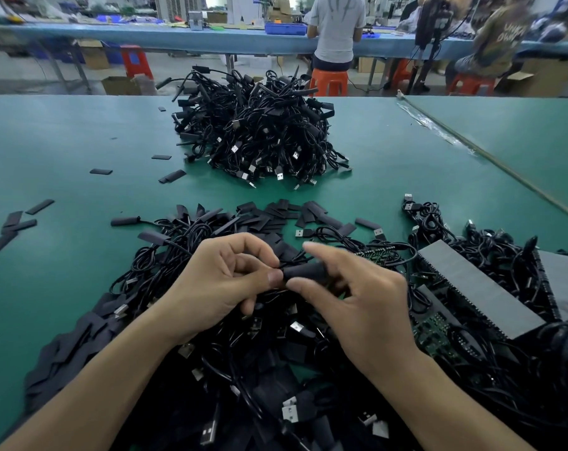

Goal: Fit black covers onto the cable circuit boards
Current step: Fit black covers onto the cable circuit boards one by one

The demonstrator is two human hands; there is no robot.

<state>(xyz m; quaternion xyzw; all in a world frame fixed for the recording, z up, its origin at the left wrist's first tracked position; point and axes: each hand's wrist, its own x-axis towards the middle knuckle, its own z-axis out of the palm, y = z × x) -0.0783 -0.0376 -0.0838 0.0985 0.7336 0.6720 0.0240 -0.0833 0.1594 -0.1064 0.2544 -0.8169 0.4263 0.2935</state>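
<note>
Looking like an electronics assembly factory floor, w/ a long green-matted workbench (81,141) stretching across the foreground. USB cables (260,131) are piling up in a big heap mid-bench. More are lying tangled nr the front edge, mixed w/ loose black covers (276,216) & green circuit boards (435,333). Behind, 2 workers (336,27) are facing another long blue bench (178,37), w/ orange plastic stools (330,81) under them. Blue bins (284,28) are sitting on that bench & cardboard boxes (94,55) are standing on the floor beneath.

Bright, even overhead light, soft shadows; wide-angle bending at edges, background workers blurred.
</note>
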